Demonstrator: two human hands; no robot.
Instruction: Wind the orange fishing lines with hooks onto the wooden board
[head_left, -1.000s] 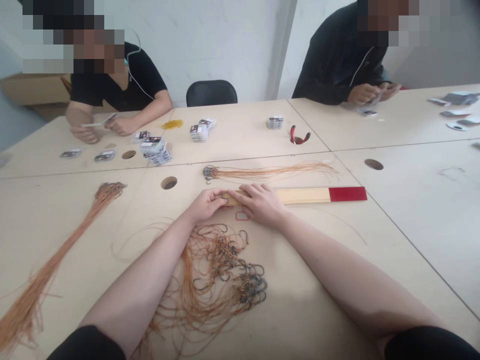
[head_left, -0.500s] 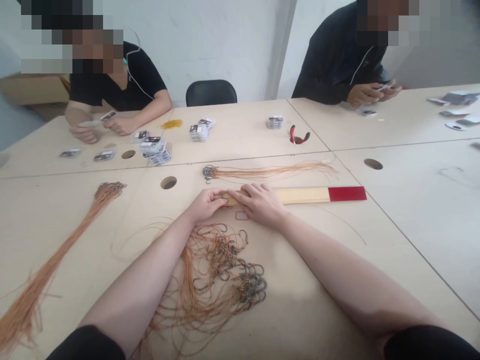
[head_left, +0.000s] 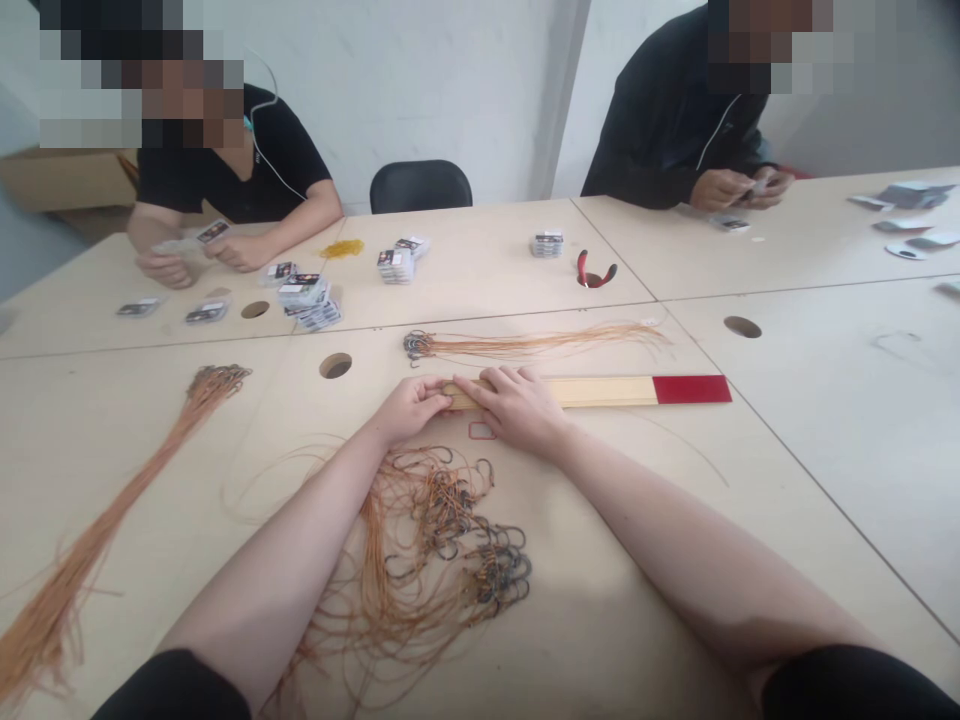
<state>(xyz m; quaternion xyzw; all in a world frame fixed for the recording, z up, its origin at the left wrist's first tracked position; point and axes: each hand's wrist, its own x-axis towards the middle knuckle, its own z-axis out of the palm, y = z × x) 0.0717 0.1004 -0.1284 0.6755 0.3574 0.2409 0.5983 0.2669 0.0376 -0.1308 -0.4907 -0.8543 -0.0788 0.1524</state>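
Note:
A long flat wooden board [head_left: 600, 391] with a red right end lies crosswise on the table. My left hand [head_left: 411, 408] pinches its left end between thumb and fingers; anything small in that pinch is hidden. My right hand [head_left: 521, 408] rests over the board just beside it, fingers spread and pressing on top. Below the hands is a tangled heap of hooks [head_left: 499, 570] on orange lines, partly under my left forearm. Above the board lies a row of hooks with straight lines [head_left: 487, 346]. A thick hook-and-line bundle [head_left: 142, 475] stretches along the left.
Across the table sit two people, their hands [head_left: 240, 250] [head_left: 724, 188] holding small items. Stacked small boxes [head_left: 304, 290], more boxes [head_left: 396, 265], yellow bits [head_left: 342, 249] and red-handled pliers [head_left: 596, 272] lie on the far side. Round holes [head_left: 335, 366] pierce the table [head_left: 637, 620].
My hands stay in nearly the same place on the board. The view has shifted slightly, and the hands of the person at the right have moved a little.

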